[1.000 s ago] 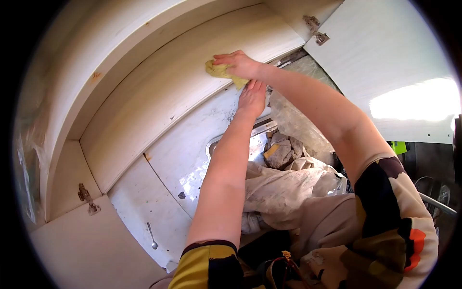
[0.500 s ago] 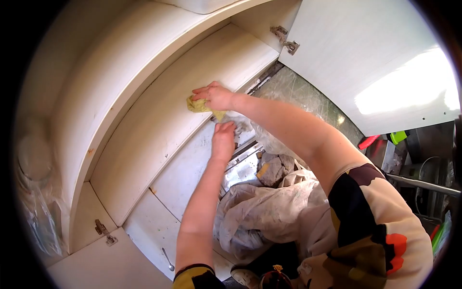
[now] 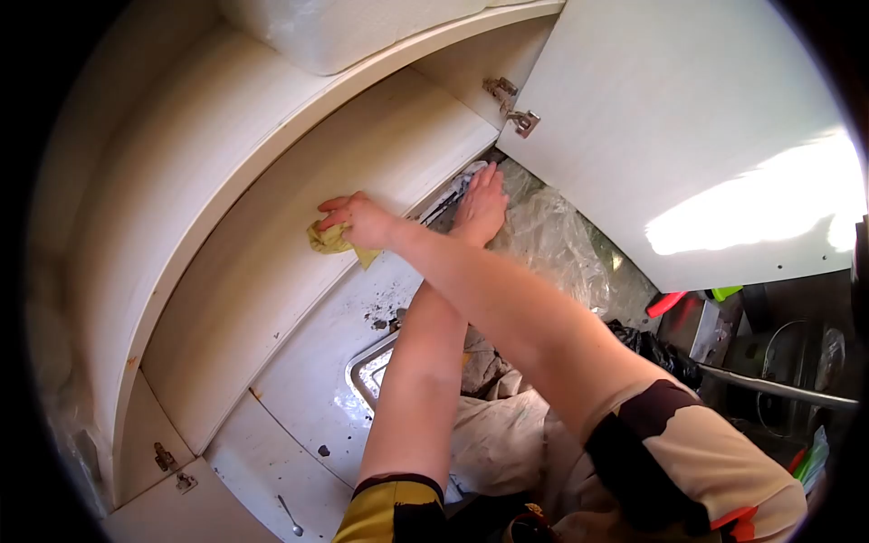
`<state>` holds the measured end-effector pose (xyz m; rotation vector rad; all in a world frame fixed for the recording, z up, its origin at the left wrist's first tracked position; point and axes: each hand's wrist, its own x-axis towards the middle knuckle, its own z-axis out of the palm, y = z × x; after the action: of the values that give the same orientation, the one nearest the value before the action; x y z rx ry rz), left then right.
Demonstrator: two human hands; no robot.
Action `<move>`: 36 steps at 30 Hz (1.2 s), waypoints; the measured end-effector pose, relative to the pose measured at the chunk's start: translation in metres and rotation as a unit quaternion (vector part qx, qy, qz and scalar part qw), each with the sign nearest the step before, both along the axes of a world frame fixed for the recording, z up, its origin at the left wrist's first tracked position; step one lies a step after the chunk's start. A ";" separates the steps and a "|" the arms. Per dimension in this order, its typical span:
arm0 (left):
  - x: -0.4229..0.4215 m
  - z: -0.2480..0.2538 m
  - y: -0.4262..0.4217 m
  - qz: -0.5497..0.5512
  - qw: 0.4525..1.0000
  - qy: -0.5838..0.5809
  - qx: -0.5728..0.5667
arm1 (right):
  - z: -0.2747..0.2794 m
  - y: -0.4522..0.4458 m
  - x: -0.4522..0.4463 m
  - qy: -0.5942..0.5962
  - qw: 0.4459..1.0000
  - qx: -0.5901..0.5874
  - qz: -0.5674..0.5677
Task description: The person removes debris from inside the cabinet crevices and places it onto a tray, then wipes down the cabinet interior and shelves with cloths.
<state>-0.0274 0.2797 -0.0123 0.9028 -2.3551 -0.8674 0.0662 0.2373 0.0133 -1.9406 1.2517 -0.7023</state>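
My right hand holds a crumpled yellow cloth on the pale cabinet shelf, close to its front edge. Beneath my right forearm crosses my left arm. At the far right end of that edge, my left hand has its fingers stretched out, beside a dark, dirty gap and crumpled clear plastic. Nothing shows in it, though its palm side is hidden. Dark crumbs lie on the white surface below the shelf.
An open white door with a metal hinge stands at the right. A metal-rimmed basin is partly behind my left arm. A spoon lies lower left. A black bag and a metal bar are at the right.
My left hand has moved away from the cloth, up and right along the edge, and its fingers have straightened. My arms now cross. The cloth stays in my right hand; the view has shifted.
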 end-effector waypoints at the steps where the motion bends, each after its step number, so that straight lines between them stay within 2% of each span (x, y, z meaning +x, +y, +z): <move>1: -0.005 0.001 0.000 0.000 1.000 0.003 0.000 | 0.000 0.002 0.000 0.003 1.000 0.000 0.000; 4: -0.010 0.004 -0.005 -0.006 0.999 -0.033 -0.003 | 0.003 0.003 0.001 0.009 1.000 -0.004 -0.009; 7: 0.007 0.008 -0.005 -0.014 0.997 -0.070 0.034 | 0.002 0.001 0.000 0.022 1.000 0.000 0.000; 9: 0.014 0.013 -0.010 0.021 0.988 -0.123 0.095 | 0.005 -0.001 -0.001 0.019 1.000 -0.003 -0.001; 14: 0.041 -0.015 0.003 0.037 0.990 -0.138 0.007 | 0.004 0.001 0.000 0.014 1.000 -0.002 0.001; 16: 0.050 -0.022 0.003 0.061 0.981 -0.148 -0.105 | 0.009 0.002 -0.002 0.014 1.000 0.027 0.001; 19: 0.067 -0.020 0.006 0.053 0.977 -0.175 -0.108 | 0.011 -0.001 -0.003 0.020 0.999 0.001 0.027; 23: 0.067 -0.021 0.002 0.055 0.971 -0.197 -0.126 | 0.016 0.002 -0.003 0.028 0.999 0.022 0.010; 25: 0.067 -0.021 0.011 0.106 0.948 -0.236 -0.185 | 0.013 0.000 -0.004 0.015 1.000 0.004 0.026; 26: 0.072 -0.024 0.014 0.107 0.948 -0.239 -0.182 | 0.011 0.000 -0.003 0.013 0.999 0.007 0.028; 28: 0.084 -0.039 0.015 0.095 0.930 -0.235 -0.267 | 0.011 -0.002 -0.004 0.018 1.000 0.005 0.024; 33: 0.130 -0.043 0.030 0.103 0.926 -0.207 -0.297 | 0.012 -0.005 -0.005 -0.009 0.999 0.020 0.046; 34: 0.141 -0.037 0.033 0.105 0.925 -0.198 -0.308 | 0.010 -0.008 -0.005 0.016 0.999 0.007 0.043; 35: 0.153 -0.031 0.038 0.106 0.925 -0.205 -0.303 | 0.007 -0.008 -0.005 0.042 0.998 -0.004 0.041; 36: 0.165 -0.017 0.045 0.083 0.930 -0.262 -0.246 | 0.007 -0.008 -0.005 0.036 0.998 0.000 0.045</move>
<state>0.1380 0.3245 -0.0295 1.1883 -2.6872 0.0683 0.0614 0.2294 0.0199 -2.0241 1.1993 -0.5903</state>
